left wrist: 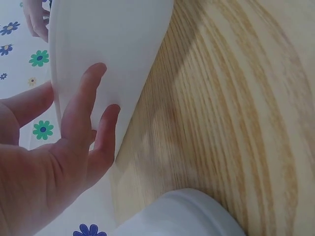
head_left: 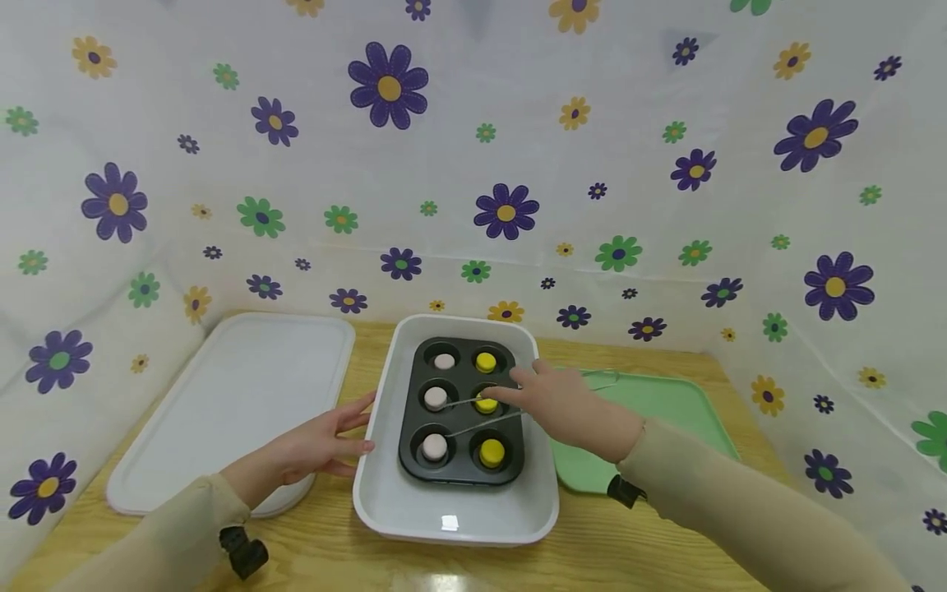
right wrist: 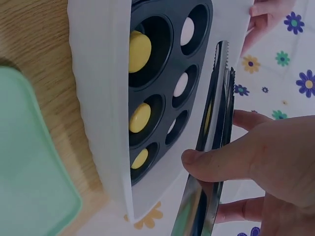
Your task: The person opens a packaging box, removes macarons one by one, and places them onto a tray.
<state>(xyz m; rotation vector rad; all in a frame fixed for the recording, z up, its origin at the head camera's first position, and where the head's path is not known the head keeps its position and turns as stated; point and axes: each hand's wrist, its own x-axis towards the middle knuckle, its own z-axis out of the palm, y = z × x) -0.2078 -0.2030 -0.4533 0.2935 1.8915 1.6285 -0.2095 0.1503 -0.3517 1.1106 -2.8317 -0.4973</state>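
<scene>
In the head view, a dark muffin tin [head_left: 461,415] sits inside a white tub [head_left: 473,526]. Its left cups hold three pale pink round pieces [head_left: 434,446]; three yellow ones [head_left: 491,453] fill the right cups. My left hand [head_left: 314,448] touches the tub's left outer wall, thumb by the rim and fingers spread, as the left wrist view shows. My right hand [head_left: 570,403] grips metal tongs [right wrist: 192,206] between thumb and fingers above the tub's right side. The tongs' arms stand apart over the tin, tips toward the pale column. Nothing shows between the tips.
A white tray [head_left: 274,370] lies on the wooden table [head_left: 348,526] left of the tub. To the right, partly behind my right arm, lies a light green tray [head_left: 666,403]. Flower-patterned sheeting [head_left: 444,164] closes off the back and both sides.
</scene>
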